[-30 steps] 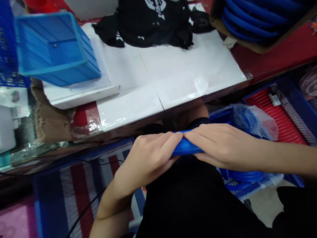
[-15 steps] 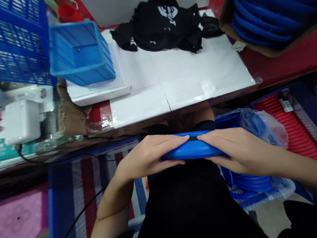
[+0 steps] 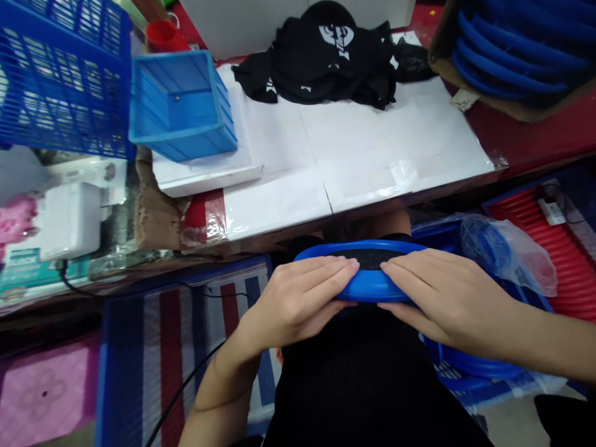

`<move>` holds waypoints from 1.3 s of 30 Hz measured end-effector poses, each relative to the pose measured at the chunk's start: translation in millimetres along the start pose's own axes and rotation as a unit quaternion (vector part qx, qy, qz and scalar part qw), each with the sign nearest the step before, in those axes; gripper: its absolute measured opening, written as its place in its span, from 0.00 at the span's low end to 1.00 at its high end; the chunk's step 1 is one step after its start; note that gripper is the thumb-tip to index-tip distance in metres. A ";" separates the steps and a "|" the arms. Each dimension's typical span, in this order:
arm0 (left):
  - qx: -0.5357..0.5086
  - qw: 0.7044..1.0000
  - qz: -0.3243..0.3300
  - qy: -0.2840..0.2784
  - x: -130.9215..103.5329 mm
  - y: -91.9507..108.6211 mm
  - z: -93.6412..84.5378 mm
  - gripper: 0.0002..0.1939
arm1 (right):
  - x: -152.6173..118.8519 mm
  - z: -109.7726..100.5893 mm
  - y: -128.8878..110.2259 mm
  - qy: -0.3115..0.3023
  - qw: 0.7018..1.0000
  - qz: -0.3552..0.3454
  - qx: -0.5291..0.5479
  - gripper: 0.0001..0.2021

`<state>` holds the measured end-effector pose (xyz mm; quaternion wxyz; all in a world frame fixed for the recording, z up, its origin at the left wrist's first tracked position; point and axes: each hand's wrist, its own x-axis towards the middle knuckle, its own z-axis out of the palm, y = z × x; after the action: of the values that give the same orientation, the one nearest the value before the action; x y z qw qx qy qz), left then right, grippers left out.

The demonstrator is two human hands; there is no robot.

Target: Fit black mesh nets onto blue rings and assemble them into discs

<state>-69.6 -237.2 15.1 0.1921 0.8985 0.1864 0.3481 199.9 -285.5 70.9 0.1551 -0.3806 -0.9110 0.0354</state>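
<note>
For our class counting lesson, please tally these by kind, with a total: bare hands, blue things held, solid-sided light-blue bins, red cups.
Hands: 2 (left hand, right hand)
Held blue thing: 1
Light-blue bin: 1
Red cup: 1
Total: 5

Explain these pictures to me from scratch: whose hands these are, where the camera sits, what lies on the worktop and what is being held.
There is no machine here. You see a person's own bare hands, seen from one camera worn on the head, looking forward and down.

The left hand and right hand together hold a blue rounded object with a dark middle, above the lap. Their fingers partly hide it, so I cannot tell exactly what it is.

On the white-covered worktop lies black cloth with white printing. To its left, a light blue bin stands on a flat white box. At the upper right, a cardboard box holds blue curved pieces.
</note>
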 end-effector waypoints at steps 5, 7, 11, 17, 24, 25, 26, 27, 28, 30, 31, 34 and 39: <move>0.044 0.998 -0.006 0.035 3.8 4.7 2.0 0.22 | 9.8 2.7 -10.0 0.065 0.997 0.010 -0.049 0.10; 0.031 0.999 -0.021 0.025 2.2 -1.0 -0.7 0.24 | 9.8 4.1 -4.0 0.066 0.997 0.006 -0.035 0.11; -0.043 0.996 -0.082 -0.011 -16.2 -26.6 -11.4 0.30 | -1.0 4.5 19.3 0.043 0.999 0.020 0.020 0.15; -0.077 0.989 -0.123 0.021 -48.2 -51.5 -12.9 0.26 | -27.9 9.4 56.0 0.028 0.992 0.057 0.107 0.20; -0.041 0.993 -0.096 0.052 -42.4 -46.7 -1.7 0.30 | -35.0 22.7 70.1 0.040 0.983 0.085 0.160 0.28; -0.053 0.992 -0.097 0.061 -43.7 -46.7 -1.4 0.29 | -35.8 22.1 71.7 0.039 0.981 0.092 0.167 0.29; -0.071 0.990 -0.099 0.072 -46.3 -46.9 -1.5 0.28 | -37.2 21.3 73.8 0.037 0.979 0.102 0.174 0.32; -0.093 0.987 -0.103 0.086 -50.5 -47.3 -1.5 0.27 | -39.2 20.9 76.2 0.035 0.976 0.114 0.180 0.35; -0.116 0.982 -0.109 0.102 -56.2 -48.2 -1.2 0.26 | -41.9 21.2 79.1 0.034 0.973 0.127 0.189 0.37; -0.160 0.969 -0.117 0.149 -71.9 -52.8 3.0 0.23 | -48.5 25.3 85.2 0.043 0.964 0.147 0.216 0.38; -0.181 0.960 -0.119 0.177 -81.0 -57.1 7.6 0.22 | -51.9 29.2 88.0 0.050 0.959 0.156 0.230 0.37; -0.258 0.919 -0.128 0.270 -105.7 -77.6 30.8 0.12 | -59.8 43.4 93.9 0.059 0.953 0.175 0.242 0.26; -0.327 0.895 -0.208 0.219 -102.4 -108.2 50.9 0.16 | -57.9 45.5 92.5 0.093 0.958 0.081 0.257 0.19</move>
<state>-126.4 -203.5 -127.9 0.4976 0.6268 0.2815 0.5294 287.3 -258.4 -4.0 0.3289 -0.4018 -0.8186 0.2454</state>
